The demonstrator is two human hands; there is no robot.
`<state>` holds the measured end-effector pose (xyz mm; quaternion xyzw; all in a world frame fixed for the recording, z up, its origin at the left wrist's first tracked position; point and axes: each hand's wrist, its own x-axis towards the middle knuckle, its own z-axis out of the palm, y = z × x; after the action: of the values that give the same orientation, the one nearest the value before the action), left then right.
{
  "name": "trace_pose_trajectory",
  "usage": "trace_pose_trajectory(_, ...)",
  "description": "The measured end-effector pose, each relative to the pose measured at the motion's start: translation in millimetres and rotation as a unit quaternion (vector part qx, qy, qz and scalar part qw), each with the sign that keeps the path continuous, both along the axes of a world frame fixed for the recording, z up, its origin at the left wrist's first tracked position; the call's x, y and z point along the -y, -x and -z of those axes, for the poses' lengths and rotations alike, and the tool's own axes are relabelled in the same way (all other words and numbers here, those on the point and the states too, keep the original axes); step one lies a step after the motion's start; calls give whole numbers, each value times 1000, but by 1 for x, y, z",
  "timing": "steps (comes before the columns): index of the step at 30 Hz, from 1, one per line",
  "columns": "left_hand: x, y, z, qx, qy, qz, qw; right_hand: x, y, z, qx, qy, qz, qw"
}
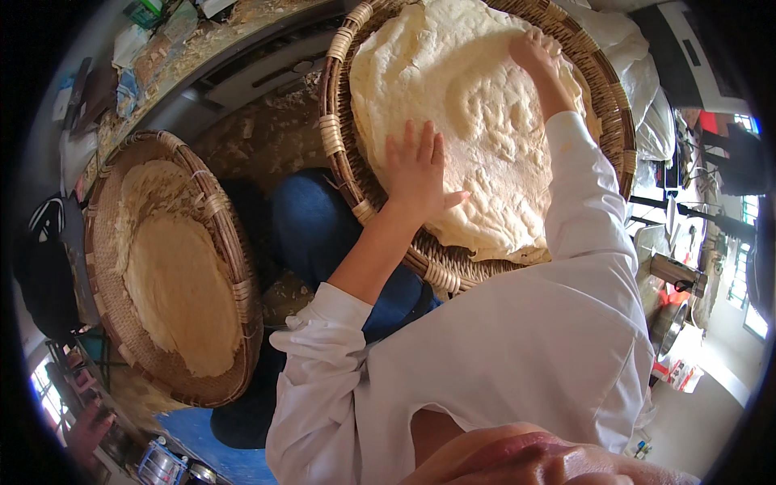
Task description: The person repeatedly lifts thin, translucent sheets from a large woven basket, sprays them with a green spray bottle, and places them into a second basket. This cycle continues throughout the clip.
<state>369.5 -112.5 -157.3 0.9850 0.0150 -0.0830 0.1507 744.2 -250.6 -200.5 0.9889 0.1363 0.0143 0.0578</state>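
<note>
Large, thin sheets of pale flatbread [485, 115], bubbled and uneven on the surface, lie in a round wicker basket [332, 133] in front of me. My left hand [415, 173] rests flat on the bread's near left part, its fingers spread. Towards the bread's far right edge is my right hand [536, 51], its fingers bent against the bread; whether they pinch the edge cannot be told. A second round basket [227, 242], on the left, holds more thin flatbread [176, 285].
A crumb-strewn ledge [176, 79] runs across the upper left. Clear plastic bags [642, 97] lie right of the large basket. A metal cylinder [679, 274] and a metal bowl [672, 330] stand at the right. My knee [309, 218] is between the baskets.
</note>
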Motion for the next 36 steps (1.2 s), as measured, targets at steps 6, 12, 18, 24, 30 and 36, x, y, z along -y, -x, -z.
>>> trace_pose_trajectory(6,-2,3,0,14,-5,0,1000,-95,51,19,26,-153,-138,978)
trace_pose_trajectory(12,-5,5,7,10,5,-2,1000,-105,69,25,-3,-73,-93,993)
trace_pose_trajectory(18,9,17,7,-42,-45,32,998,-115,60,17,-24,-68,-49,996)
trace_pose_trajectory(24,30,60,-17,-79,88,70,991,-124,192,13,34,-187,-303,934)
trace_pose_trajectory(30,-51,158,-60,373,206,32,904,-139,224,23,56,-132,-307,941)
trace_pose_trajectory(36,-220,335,-20,259,127,-318,903,-153,223,-24,-15,-254,-290,923)
